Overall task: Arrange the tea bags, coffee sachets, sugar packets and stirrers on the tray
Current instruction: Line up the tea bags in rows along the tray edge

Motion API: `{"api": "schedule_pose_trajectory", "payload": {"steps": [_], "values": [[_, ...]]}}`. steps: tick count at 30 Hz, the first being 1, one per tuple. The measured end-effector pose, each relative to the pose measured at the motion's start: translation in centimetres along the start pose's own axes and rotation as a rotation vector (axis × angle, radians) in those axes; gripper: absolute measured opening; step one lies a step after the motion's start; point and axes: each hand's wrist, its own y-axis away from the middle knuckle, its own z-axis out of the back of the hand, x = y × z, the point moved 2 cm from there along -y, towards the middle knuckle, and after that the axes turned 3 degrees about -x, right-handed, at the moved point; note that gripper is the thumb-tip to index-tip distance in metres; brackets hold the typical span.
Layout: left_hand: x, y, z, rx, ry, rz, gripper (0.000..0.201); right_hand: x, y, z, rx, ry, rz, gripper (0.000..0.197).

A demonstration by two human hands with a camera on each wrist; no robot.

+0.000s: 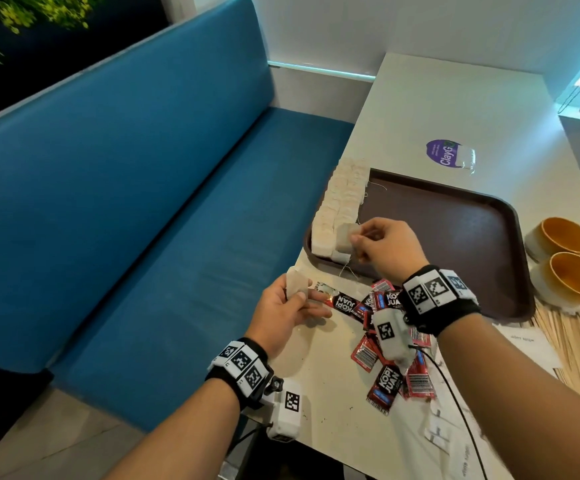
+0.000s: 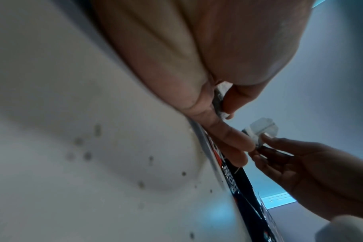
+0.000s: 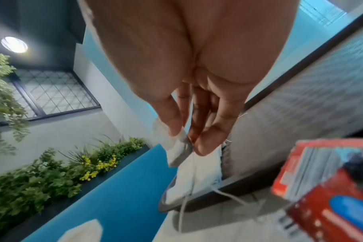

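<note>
Tea bags [image 1: 342,199] stand in two pale rows along the left edge of a brown tray [image 1: 454,237] on a cream table [image 1: 454,109] beside a blue bench [image 1: 125,202]. Right hand [image 1: 387,245] pinches one tea bag [image 1: 345,237] at the rows' near end; left hand [image 1: 286,315] grips another bag [image 1: 296,284] off the tray. Red coffee sachets [image 1: 385,341] lie heaped near the wrists, stirrers [image 1: 579,348] by two cups [image 1: 565,258]. Only the right wrist view shows planted greenery [image 3: 52,176] and a dangling string [image 3: 182,211]

Coffee sachets [image 1: 385,384] read "KOPI JUAN" (sticker [image 1: 446,153]: "ClayG")
</note>
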Motion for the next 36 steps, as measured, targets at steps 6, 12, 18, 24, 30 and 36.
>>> {"api": "schedule_pose_trajectory", "payload": {"steps": [6, 12, 18, 24, 30, 36], "values": [[0.1, -0.1, 0.1, 0.001, -0.01, 0.006, 0.017, -1.4, -2.2, -1.7, 0.118, 0.176, -0.074, 0.01], [0.1, -0.1, 0.2, 0.011, -0.009, 0.011, 0.016, -1.4, -2.5, -1.5, 0.021, 0.211, -0.106, 0.033], [-0.2, 0.1, 0.1, 0.019, 0.01, 0.025, 0.018, -1.2, -1.9, -2.1, 0.088, 0.264, 0.001, 0.023], [-0.2, 0.1, 0.0, 0.014, 0.029, 0.025, 0.018, -1.1, -2.1, -2.9, 0.136, 0.338, 0.005, 0.014], [-0.3, 0.1, 0.0, 0.01, 0.027, 0.025, 0.019, -1.2, -2.9, -3.2, 0.11, 0.351, 0.002, 0.022], [-0.5, 0.2, 0.0, 0.013, 0.033, 0.015, 0.018, -1.0, -2.3, -2.3, 0.071, 0.232, 0.005, 0.016]]}}
